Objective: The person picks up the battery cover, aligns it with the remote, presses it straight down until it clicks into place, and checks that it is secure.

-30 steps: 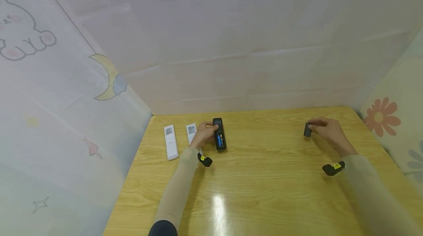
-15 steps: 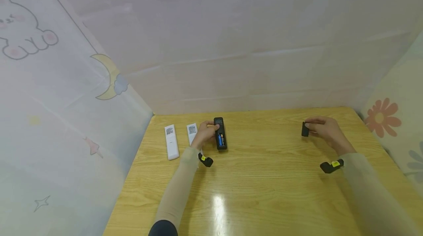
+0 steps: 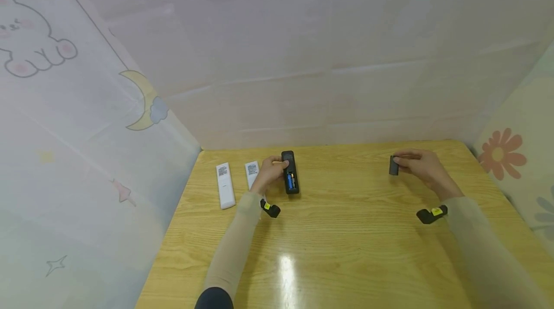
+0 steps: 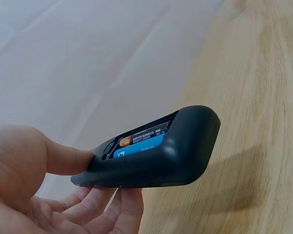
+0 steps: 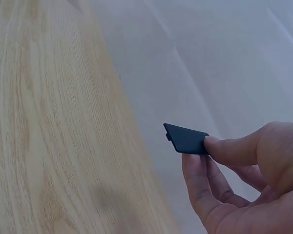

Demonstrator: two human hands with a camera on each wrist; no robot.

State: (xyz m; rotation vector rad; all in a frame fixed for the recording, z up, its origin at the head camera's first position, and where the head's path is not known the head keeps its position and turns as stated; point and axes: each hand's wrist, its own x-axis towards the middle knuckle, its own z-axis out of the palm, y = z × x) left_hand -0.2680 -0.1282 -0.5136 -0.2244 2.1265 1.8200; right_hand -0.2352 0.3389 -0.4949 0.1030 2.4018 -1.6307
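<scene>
My left hand [image 3: 271, 174] holds a black remote control [image 3: 289, 157], thumb on top and fingers beneath, its back facing up. The remote's battery bay is uncovered. In the left wrist view a blue battery [image 4: 141, 146] and a black AAA battery [image 4: 149, 134] lie side by side in it. Over the right part of the table, my right hand [image 3: 426, 169] pinches a small black battery cover [image 3: 393, 165] between thumb and fingers. A little tab sticks out from the cover [image 5: 185, 139] in the right wrist view.
A white remote control [image 3: 225, 186] lies face down at the table's left. Another white remote [image 3: 252, 172] is partly hidden behind my left hand. The wooden table [image 3: 346, 241] meets a cloth-covered wall [image 3: 324, 83] at the back.
My right hand has moved slightly left with the battery cover, which has turned a little. My left hand and the black remote have shifted slightly up and to the right.
</scene>
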